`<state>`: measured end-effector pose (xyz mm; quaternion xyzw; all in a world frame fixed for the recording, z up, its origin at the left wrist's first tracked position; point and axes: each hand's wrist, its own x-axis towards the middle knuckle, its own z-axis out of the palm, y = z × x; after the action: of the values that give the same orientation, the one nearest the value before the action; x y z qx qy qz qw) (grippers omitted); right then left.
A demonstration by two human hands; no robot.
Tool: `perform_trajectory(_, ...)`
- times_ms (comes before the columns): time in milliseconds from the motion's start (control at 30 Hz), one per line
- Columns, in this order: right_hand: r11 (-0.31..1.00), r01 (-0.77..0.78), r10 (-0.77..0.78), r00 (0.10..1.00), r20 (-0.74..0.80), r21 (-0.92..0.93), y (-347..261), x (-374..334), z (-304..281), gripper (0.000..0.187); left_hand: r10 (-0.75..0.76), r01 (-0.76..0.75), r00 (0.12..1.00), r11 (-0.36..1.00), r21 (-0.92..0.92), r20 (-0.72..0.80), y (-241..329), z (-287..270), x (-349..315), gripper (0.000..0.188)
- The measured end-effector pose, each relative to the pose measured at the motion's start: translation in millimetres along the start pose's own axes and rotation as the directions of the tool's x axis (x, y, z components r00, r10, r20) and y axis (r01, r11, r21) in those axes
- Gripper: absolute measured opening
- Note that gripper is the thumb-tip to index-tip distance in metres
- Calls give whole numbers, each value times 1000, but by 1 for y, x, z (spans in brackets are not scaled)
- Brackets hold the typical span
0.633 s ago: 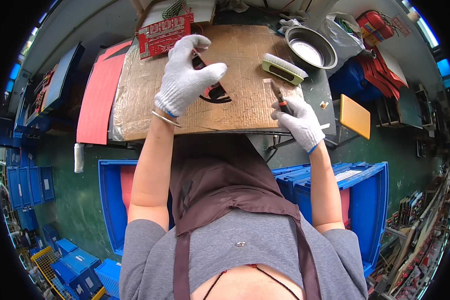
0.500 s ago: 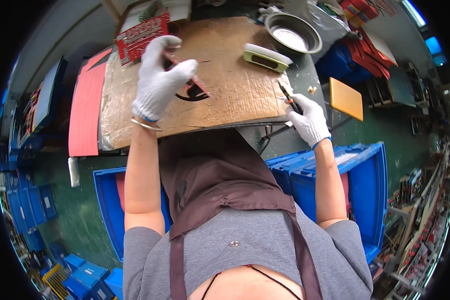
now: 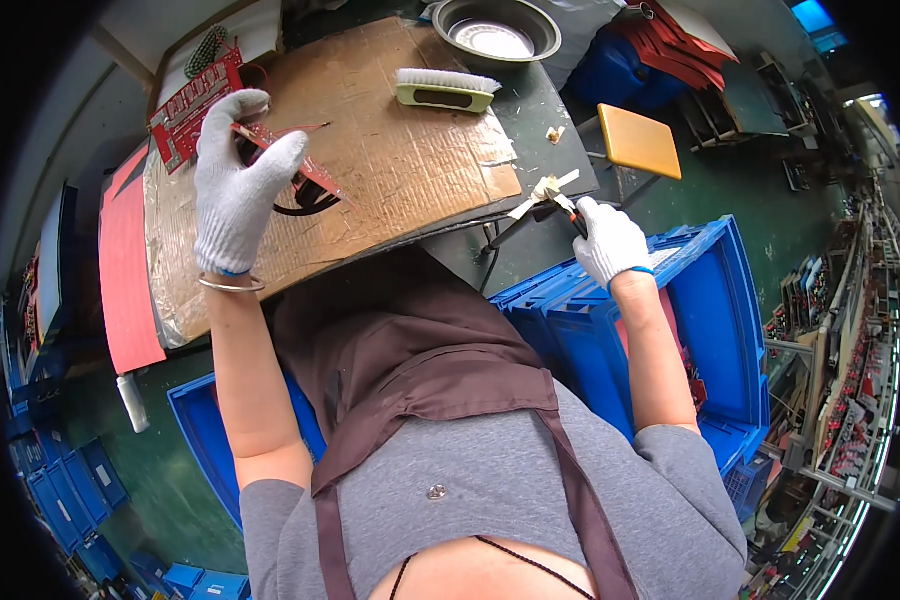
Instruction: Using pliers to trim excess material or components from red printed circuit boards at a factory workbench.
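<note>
Over the cardboard sheet (image 3: 400,150), left hand (image 3: 235,185), white knit glove, fingers clenched around a red circuit board (image 3: 285,155); board tilted, its far edge sticking out past the fingertips toward the person's right. Just beyond the grip, a black cable loop (image 3: 305,200) lying on the cardboard. Up and left of the grip, a second red circuit board (image 3: 195,105) flat at the bench corner. Right hand (image 3: 610,240), gloved, at the bench's near edge, closed on a small tool (image 3: 560,200) with pale tape bits at its tip. Past that grip: green-backed brush (image 3: 445,90), metal bowl (image 3: 495,30). Below it, blue crates (image 3: 710,300).
</note>
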<state>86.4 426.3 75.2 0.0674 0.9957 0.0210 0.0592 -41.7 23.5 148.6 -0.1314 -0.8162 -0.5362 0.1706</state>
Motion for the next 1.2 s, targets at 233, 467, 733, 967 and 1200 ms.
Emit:
perform_trajectory(233,997,72,-73,991,110,9,5,1,-22,43,-3,3,1000,1000,22,-1,-2,2,5,52)
perform_trajectory(467,997,59,-55,994,-95,42,3,17,-17,40,59,-58,998,993,107,-12,7,1,6,58)
perform_trajectory(733,989,26,2,982,-190,145,-13,18,-44,34,-4,6,1000,963,269,-11,26,14,2,80)
perform_trajectory(967,796,556,-312,716,-624,241,-126,33,-116,49,113,-90,992,945,313,-54,19,26,3,85)
perform_trajectory(1200,744,655,-412,603,-683,130,-165,55,-129,52,127,-99,989,948,302,-75,16,29,4,89)
